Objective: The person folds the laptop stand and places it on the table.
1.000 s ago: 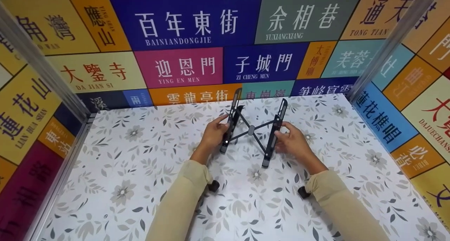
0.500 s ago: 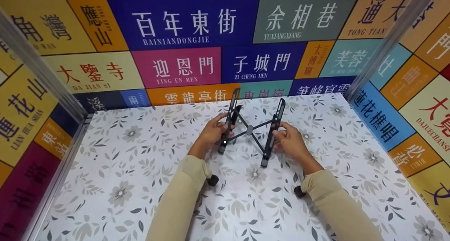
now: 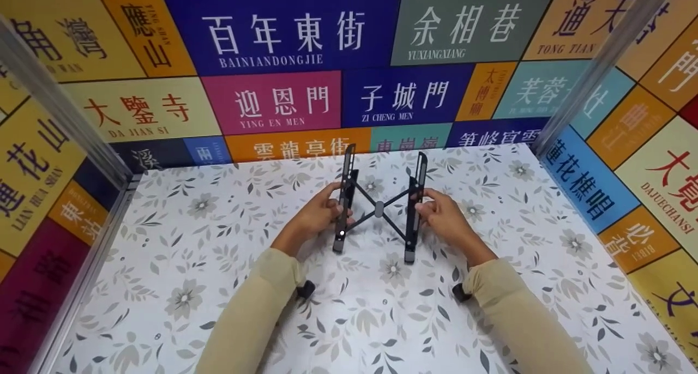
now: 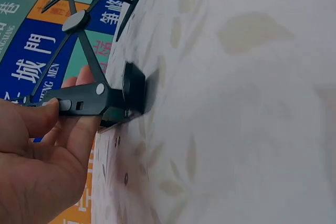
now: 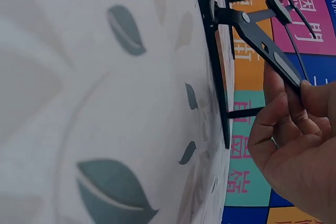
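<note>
A black folding laptop stand (image 3: pixel 379 209) is at the middle of the table's far half, its two long side arms joined by thin crossed bars at a grey oval hub. My left hand (image 3: pixel 316 213) grips the left side arm, thumb on its outer face and fingers passing behind it. On the other side, my right hand (image 3: pixel 444 213) pinches the right side arm between thumb and fingers. The left wrist view shows a raised lip at the near end of the stand's arm (image 4: pixel 86 100), close to the tabletop. In the right wrist view, the opposite arm (image 5: pixel 268 51) slants upward from its lower bar.
White floral cloth covers the table (image 3: pixel 163 265). Behind it rises a wall (image 3: pixel 283 36) of coloured panels with Chinese lettering, and metal posts stand at the back corners. Small black pieces (image 3: pixel 306 289) show under both sleeve cuffs.
The laptop stand has shifted slightly left and toward me, and its left arm has turned to lie more nearly parallel with the right. Both hands keep their hold.
</note>
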Action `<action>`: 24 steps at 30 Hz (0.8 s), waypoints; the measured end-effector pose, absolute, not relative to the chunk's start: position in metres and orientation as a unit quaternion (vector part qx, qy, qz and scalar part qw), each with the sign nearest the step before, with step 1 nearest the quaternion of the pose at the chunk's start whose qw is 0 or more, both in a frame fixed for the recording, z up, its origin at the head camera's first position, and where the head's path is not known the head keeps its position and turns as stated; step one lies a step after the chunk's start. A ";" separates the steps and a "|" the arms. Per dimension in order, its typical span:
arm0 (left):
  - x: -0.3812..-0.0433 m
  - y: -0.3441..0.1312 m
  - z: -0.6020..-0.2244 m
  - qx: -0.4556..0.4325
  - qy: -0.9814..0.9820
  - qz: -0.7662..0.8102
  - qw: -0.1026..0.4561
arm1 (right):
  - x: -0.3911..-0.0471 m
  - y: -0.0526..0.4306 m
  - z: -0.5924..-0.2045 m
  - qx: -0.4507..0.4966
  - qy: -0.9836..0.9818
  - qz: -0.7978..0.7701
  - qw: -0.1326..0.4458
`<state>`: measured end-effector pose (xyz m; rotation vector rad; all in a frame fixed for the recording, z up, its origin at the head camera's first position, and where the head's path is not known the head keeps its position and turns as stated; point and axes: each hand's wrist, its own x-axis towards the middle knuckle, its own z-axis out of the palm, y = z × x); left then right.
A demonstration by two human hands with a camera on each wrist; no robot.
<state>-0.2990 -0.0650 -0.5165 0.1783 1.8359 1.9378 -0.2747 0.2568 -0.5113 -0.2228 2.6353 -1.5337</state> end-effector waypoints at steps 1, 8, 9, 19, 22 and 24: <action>-0.296 -0.068 -0.516 0.067 0.667 0.703 0.235 | -0.275 0.256 -0.510 -0.080 0.864 -0.494 0.047; -0.271 -0.082 -0.515 0.064 0.665 0.703 0.244 | -0.274 0.252 -0.503 -0.134 0.878 -0.451 0.089; -0.268 -0.083 -0.516 0.065 0.666 0.703 0.243 | -0.275 0.252 -0.503 -0.140 0.878 -0.448 0.093; -0.244 -0.092 -0.517 0.074 0.717 0.660 0.211 | -0.282 0.251 -0.503 -0.196 0.865 -0.445 0.126; -0.242 -0.092 -0.516 0.077 0.734 0.646 0.194 | -0.282 0.250 -0.503 -0.201 0.867 -0.441 0.119; -0.241 -0.092 -0.515 0.078 0.740 0.643 0.182 | -0.282 0.249 -0.504 -0.202 0.868 -0.440 0.111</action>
